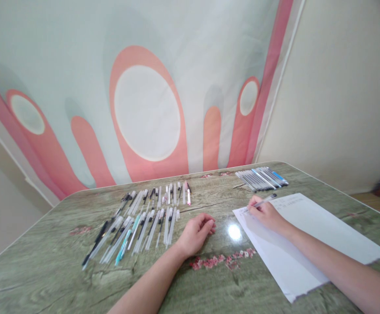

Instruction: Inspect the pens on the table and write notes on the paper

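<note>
My right hand (263, 213) is closed around a pen (268, 199), whose dark end points up and to the right. It rests at the upper left part of a large white sheet of paper (310, 240), where faint handwriting runs along the top. The pen's tip is hidden by my fingers. My left hand (196, 234) lies on the table left of the paper, its fingers curled in and nothing seen in them. Close by on its left are disassembled pens, with clear barrels (150, 231), caps and refills set out in two rows. Among them lies a turquoise pen (123, 247).
At the table's back right lies a row of grey and blue pens (261, 179) side by side. The wood-patterned table (55, 244) carries printed pink flowers and a bright light reflection. Behind its far edge hangs a backdrop (196, 65) with coral shapes.
</note>
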The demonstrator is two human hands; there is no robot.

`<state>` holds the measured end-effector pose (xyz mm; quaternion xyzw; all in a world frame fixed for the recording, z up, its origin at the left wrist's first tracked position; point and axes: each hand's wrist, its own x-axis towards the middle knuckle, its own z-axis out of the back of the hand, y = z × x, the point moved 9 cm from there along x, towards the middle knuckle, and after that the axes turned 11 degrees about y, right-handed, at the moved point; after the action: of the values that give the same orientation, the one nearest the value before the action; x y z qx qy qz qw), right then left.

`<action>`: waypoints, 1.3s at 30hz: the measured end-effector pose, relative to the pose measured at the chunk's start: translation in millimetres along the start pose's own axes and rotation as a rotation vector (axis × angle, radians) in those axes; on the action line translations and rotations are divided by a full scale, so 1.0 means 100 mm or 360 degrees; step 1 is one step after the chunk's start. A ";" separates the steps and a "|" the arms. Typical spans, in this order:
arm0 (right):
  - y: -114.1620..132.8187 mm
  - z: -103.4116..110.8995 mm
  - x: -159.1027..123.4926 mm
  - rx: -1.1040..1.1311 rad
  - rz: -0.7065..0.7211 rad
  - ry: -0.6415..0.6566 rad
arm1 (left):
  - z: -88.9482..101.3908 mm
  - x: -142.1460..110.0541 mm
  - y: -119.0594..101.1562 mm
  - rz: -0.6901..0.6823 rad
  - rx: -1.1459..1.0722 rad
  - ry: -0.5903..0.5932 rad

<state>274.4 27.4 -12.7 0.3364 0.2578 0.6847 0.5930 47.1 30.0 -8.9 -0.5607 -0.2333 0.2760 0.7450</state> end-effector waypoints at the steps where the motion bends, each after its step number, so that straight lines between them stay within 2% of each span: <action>1: 0.00 0.00 0.00 0.0002 0.0000 -0.0004 | 0.00 0.00 0.00 0.0002 0.0011 -0.0001; 39: 0.05 0.03 -0.01 0.0003 0.0016 -0.0036 | 0.00 0.00 0.01 0.0020 0.0037 -0.0001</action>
<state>273.4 25.2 -6.8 0.3459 0.2500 0.6836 0.5921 46.9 29.7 -10.2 -0.5532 -0.2270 0.2835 0.7497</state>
